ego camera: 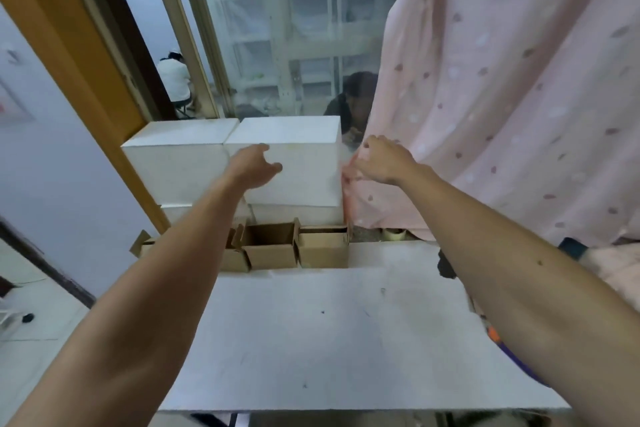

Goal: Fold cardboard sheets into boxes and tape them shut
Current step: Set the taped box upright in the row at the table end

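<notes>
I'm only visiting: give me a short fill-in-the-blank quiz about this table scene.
The big boxes stacked at the back are ____.
The middle small brown box has its top ____.
The right hand is at the edge of a spotted ____ curtain.
Missing words: white, open, pink.

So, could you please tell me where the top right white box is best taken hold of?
Probably at its right wall and front face, coming from the front. The white box sits atop the stack with its left side against the neighbouring box, so only front, top and the side by the curtain are free. Slide it forward first.
</notes>
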